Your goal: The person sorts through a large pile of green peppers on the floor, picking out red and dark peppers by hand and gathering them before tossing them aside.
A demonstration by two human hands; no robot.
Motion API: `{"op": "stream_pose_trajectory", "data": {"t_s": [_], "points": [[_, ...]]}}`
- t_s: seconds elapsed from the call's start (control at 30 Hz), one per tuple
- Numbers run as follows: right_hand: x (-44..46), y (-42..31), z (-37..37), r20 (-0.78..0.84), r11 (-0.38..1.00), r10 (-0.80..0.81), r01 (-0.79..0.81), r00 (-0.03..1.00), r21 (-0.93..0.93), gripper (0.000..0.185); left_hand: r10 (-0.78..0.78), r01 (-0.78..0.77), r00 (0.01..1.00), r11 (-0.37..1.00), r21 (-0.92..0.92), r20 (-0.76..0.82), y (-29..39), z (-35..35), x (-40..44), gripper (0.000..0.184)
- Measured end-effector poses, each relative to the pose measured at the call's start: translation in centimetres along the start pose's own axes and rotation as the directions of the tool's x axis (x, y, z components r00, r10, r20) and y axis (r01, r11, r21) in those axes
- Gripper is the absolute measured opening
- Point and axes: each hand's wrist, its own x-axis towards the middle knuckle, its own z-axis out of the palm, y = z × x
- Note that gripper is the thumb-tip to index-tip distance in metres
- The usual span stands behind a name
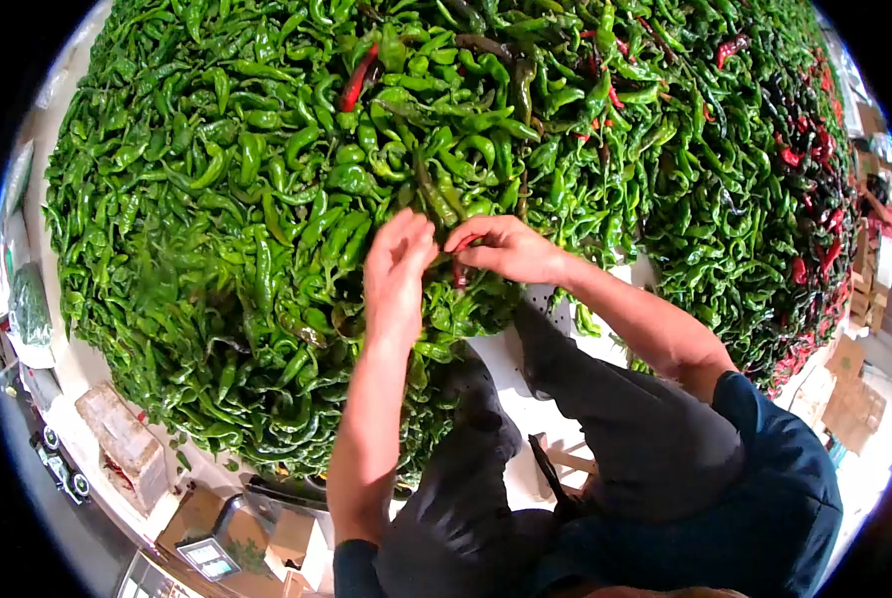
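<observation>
A large heap of green chili peppers (pixel 266 164) fills most of the view. Both hands are over its near edge, almost touching. My right hand (pixel 511 251) pinches a red chili pepper (pixel 459 274), part of which is hidden behind the fingertips. My left hand (pixel 398 259) is just left of it with fingers curled together; whatever lies between them is hidden. A brownish-green pepper (pixel 427 184) lies just beyond the left fingertips. Farther up the heap rests a bright red pepper (pixel 359 80).
Dark and red peppers (pixel 813 214) line the heap's right side. My knees (pixel 625 399) press up to its near edge. Lower left are a worn foam-like box (pixel 122 439), a cardboard box (pixel 191 518) and a device with a screen (pixel 208 558). More cardboard (pixel 853 404) lies at right.
</observation>
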Motion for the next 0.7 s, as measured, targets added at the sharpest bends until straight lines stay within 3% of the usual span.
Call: {"op": "stream_pose_trajectory", "data": {"t_s": [0.03,0.1,0.17,0.2,0.3,0.33,0.37,0.43,0.5,0.57,0.6,0.7], "points": [[0.1,0.4,0.4,0.014,0.955,-0.117,0.116,0.993,-0.271,0.016,0.005,-0.005,1.000,1.000,-0.026,0.001,0.1,0.2,0.8,0.055],[0.1,-0.8,0.8,0.130,0.944,-0.044,0.083,0.991,-0.320,0.015,-0.049,0.050,0.999,0.999,0.011,-0.018,0.4,0.4,1.7,0.054],[0.4,-0.1,0.7,0.211,0.992,0.059,-0.081,0.976,0.098,0.016,-0.038,0.039,0.999,0.999,0.021,-0.021,-0.3,0.1,2.6,0.055],[0.3,0.1,0.6,0.129,0.999,0.049,-0.049,0.990,0.002,0.019,-0.030,0.031,0.998,0.999,0.018,-0.052,-0.8,0.3,2.7,0.055],[0.5,0.1,-0.2,0.176,0.975,0.173,-0.194,0.969,0.109,0.028,-0.010,0.019,0.988,0.998,0.054,-0.156,-1.9,0.4,3.2,0.053],[0.2,-1.2,-0.3,0.182,0.991,0.122,-0.131,0.976,0.037,0.042,0.010,-0.006,0.990,1.000,0.029,-0.139,-2.0,0.0,3.5,0.050],[-0.5,-1.5,-0.6,0.145,0.981,0.128,-0.147,0.981,0.128,0.057,0.033,-0.033,0.992,0.999,0.002,-0.125,-1.4,-0.4,3.4,0.048],[-2.1,-3.3,-2.9,-0.029,0.977,0.186,-0.182,0.982,0.111,0.067,0.205,-0.200,0.958,0.979,0.046,-0.203,0.2,-1.0,2.3,0.042],[-3.6,-3.7,-6.4,-0.180,0.952,0.290,-0.264,0.940,0.153,0.060,0.287,-0.227,0.934,0.937,0.265,-0.212,1.8,-2.1,0.9,0.041],[-5.7,-0.3,-10.1,-0.302,0.903,0.351,-0.236,0.886,0.359,0.040,0.284,-0.179,0.936,0.893,0.412,-0.209,1.7,-3.3,0.4,0.045],[-6.7,0.2,-10.5,-0.340,0.887,0.382,-0.238,0.860,0.396,0.020,0.270,-0.143,0.932,0.887,0.440,-0.242,1.7,-3.2,0.0,0.043],[-8.0,2.6,-9.7,-0.382,0.895,0.408,-0.280,0.829,0.347,0.014,0.584,-0.315,0.810,0.515,0.797,-0.057,0.8,-1.8,-1.2,0.035]]}}
